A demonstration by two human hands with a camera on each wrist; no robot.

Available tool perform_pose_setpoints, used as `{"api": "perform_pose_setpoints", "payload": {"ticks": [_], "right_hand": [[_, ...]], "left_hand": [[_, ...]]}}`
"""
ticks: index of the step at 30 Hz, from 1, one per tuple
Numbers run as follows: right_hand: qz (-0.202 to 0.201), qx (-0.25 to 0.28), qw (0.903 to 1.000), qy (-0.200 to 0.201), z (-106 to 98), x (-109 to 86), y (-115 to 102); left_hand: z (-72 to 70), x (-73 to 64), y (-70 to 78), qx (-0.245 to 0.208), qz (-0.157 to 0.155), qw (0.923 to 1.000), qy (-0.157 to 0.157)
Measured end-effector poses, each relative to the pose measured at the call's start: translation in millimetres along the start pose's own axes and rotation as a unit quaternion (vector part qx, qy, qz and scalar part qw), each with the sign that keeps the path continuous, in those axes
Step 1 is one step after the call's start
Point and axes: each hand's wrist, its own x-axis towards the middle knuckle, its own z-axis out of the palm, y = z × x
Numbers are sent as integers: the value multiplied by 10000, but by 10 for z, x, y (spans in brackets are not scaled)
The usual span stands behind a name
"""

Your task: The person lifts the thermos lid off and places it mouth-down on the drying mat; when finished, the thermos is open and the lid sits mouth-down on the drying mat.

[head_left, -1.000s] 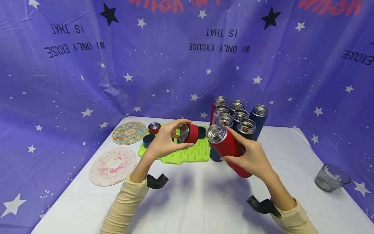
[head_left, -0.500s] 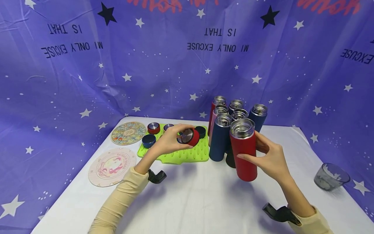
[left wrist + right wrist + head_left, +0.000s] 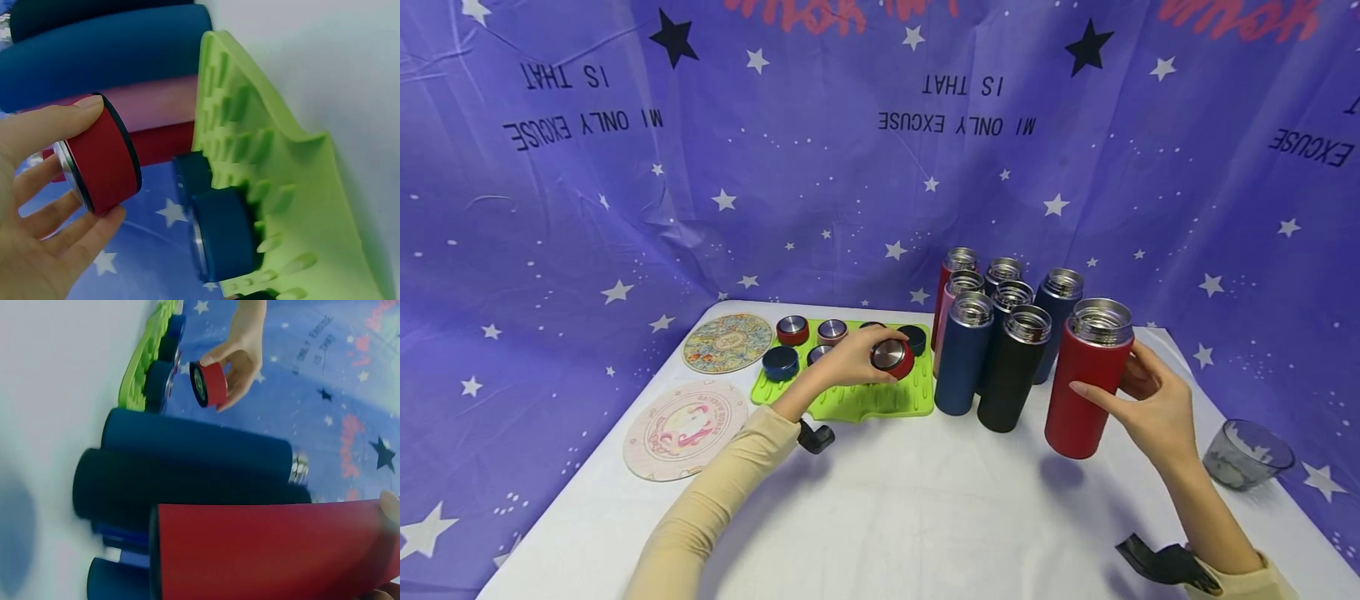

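My left hand [image 3: 850, 358] pinches a red bottle lid [image 3: 892, 357] with a silver top face between thumb and fingers. In the left wrist view the lid [image 3: 103, 156] is apart from the green ridged mat [image 3: 269, 150]. With my right hand [image 3: 1165, 412] I grip a lidless red thermos bottle [image 3: 1078, 396] by its side, nearly upright, just above the table. Its steel mouth faces up. Close to its left stands a black bottle [image 3: 1009, 375], and beside that a blue bottle [image 3: 962, 358]. The right wrist view shows the red bottle [image 3: 269, 550] large, with only fingertips visible.
Behind stand several more lidless bottles, including a pink one [image 3: 953, 308]. Several lids, such as a blue one [image 3: 780, 363], sit on the green mat [image 3: 850, 404]. Two round placemats, one pink [image 3: 685, 429], lie left. A glass cup [image 3: 1247, 457] stands at the right.
My right hand has carried the red bottle rightward, from tilted to nearly upright, past the black bottle. My left hand has turned the lid's silver face upward and lowered it slightly toward the mat.
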Motion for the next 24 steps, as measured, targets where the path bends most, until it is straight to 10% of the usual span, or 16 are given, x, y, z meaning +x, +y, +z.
{"api": "perform_pose_setpoints", "payload": {"ticks": [14,24], "right_hand": [[1196,1363,9786,968,-56,172,330],[1121,1227,9807,1031,101,284,581]], "left_hand": [[343,332,-153,426,1,9978,-504],[522,449,-249,630,-449,9950,-635]]}}
